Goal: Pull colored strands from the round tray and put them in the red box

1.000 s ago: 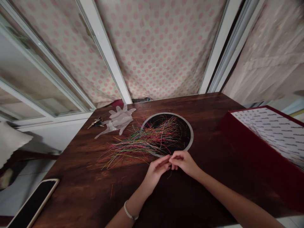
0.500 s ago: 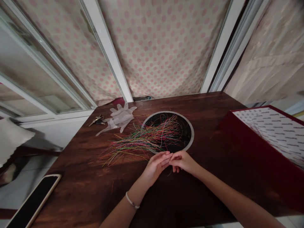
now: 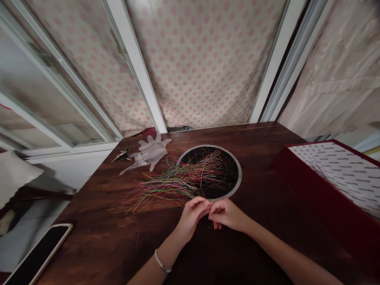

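Observation:
My left hand (image 3: 192, 213), with a white bead bracelet (image 3: 162, 261) on its wrist, is closed in a pinch at the near edge of a round black plate (image 3: 215, 192) with a grey rim. Fingertips against it, my right hand (image 3: 227, 213) pinches too. A thin wire (image 3: 203, 193), reddish, rises from between the fingers; most of it is hidden by them. Just beyond my hands lies a loose bundle of thin coloured wires (image 3: 175, 180), spread across the plate and onto the wood to its left.
A dark wooden table (image 3: 261, 174) carries everything. At the back left lie a clear plastic glove (image 3: 150, 152) and keys (image 3: 122, 154). A phone (image 3: 38, 253) rests at the left edge. On the right stands a large red box (image 3: 314, 190) with a white patterned lining.
My left fingers have curled in from a flatter pose to a pinch, close against the right fingertips. The whole view has shifted slightly, so the table sits lower.

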Demonstrator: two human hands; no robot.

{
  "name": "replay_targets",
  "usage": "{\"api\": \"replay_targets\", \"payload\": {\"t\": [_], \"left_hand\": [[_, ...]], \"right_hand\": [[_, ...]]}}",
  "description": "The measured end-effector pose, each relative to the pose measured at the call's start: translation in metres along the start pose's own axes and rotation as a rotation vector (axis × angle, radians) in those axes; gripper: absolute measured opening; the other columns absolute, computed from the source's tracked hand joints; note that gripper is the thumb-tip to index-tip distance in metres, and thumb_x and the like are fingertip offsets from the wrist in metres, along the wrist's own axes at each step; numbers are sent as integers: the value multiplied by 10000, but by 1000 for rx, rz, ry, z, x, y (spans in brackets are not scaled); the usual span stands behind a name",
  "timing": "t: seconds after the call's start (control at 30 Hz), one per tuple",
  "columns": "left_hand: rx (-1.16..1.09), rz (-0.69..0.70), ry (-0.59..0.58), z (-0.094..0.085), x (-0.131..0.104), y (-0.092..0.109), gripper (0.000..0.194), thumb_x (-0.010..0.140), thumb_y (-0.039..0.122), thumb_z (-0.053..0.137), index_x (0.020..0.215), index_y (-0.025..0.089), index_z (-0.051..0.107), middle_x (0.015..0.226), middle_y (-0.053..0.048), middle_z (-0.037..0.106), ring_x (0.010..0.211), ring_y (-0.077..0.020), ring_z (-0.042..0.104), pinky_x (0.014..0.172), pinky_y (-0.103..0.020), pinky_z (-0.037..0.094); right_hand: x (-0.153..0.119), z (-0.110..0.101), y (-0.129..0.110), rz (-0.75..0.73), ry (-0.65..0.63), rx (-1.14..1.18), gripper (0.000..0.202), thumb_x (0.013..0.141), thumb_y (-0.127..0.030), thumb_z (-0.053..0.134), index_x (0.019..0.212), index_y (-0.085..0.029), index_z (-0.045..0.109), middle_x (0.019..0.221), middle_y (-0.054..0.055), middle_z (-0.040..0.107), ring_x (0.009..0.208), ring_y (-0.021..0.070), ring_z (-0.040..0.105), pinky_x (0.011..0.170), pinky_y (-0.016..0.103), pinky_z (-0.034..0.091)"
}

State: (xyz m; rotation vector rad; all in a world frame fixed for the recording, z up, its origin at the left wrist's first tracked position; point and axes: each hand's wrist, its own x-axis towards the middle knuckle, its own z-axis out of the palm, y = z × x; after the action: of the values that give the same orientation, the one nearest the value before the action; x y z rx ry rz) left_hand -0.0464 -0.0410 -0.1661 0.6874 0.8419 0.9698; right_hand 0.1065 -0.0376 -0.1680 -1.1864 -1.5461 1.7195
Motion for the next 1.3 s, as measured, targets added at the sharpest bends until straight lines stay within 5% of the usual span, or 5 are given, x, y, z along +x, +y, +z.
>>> {"api": "replay_targets", "payload": {"t": [0.4, 0.6, 0.73, 1.03, 1.3], "left_hand": [[-216, 7, 50, -11, 6, 5, 142, 694, 171, 724, 814, 133, 658, 1051, -119, 691, 1050, -238, 611, 965, -336, 411], [-198, -54, 72, -10, 5, -2, 142, 707, 192, 720, 818, 131, 656, 994, -112, 709, 1002, -237, 637, 943, -351, 438], [-153, -85, 70, -6, 1, -2, 160, 715, 206, 713, 825, 126, 629, 980, -119, 709, 1008, -252, 634, 925, -358, 448], [-42, 1, 121, -3, -6, 3, 265, 768, 203, 645, 972, 167, 479, 915, -134, 722, 897, -253, 679, 803, -352, 499], [-14, 41, 125, -2, -7, 1, 189, 761, 254, 657, 852, 132, 546, 897, -153, 722, 866, -258, 686, 776, -340, 511]], "right_hand": [[1, 1, 2, -46, 49, -71, 132, 771, -255, 537, 692, -149, 537, 511, -20, 579, 387, 78, 512, 393, 174, 392], [5, -5, -1, -178, 360, -145, 218, 738, -257, 604, 836, -201, 417, 557, -77, 514, 395, 68, 475, 387, 170, 366], [7, -8, 1, -278, 459, -311, 181, 747, -241, 581, 894, -187, 491, 665, -19, 562, 469, 89, 525, 427, 197, 413], [7, -10, 7, -441, 453, -522, 175, 751, -102, 481, 867, -181, 584, 814, 50, 591, 694, 142, 593, 593, 251, 497], [13, -8, 19, -535, 382, -690, 227, 752, -57, 514, 867, -180, 666, 918, 73, 647, 873, 208, 549, 840, 398, 432]]}}
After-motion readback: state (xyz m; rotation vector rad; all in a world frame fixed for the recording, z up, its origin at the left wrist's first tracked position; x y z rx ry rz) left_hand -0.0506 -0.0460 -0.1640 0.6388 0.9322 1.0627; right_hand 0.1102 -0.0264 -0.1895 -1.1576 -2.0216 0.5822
